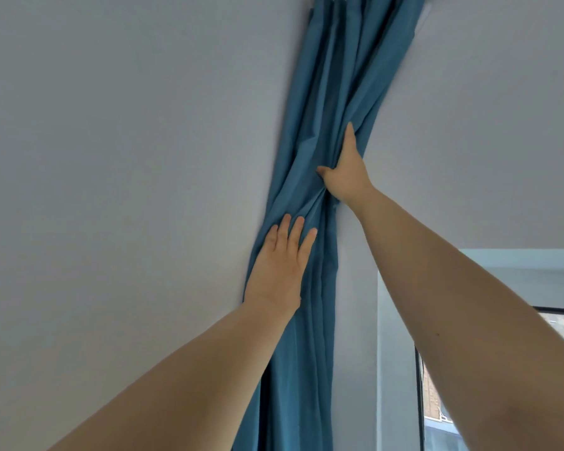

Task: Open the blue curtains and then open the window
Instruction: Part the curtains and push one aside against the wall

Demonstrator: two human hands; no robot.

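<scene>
Fingers (pixel 295 229) of my left hand (pixel 275 265) lie straight, pressing the blue curtain (pixel 339 76) against the wall (pixel 111 125); my right hand (pixel 345 174) pinches the gathered folds above it. The cloth looks soft and light, so I'd grasp the whole bunch, not one fold. The window (pixel 437 402) shows lower right.

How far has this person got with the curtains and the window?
Done, by the look: the blue curtain is bunched into a narrow column against the wall, clear of the window. In hand: the left hand presses flat on the folds while the right hand grips them higher up. Left: the window, which no hand touches yet.
</scene>
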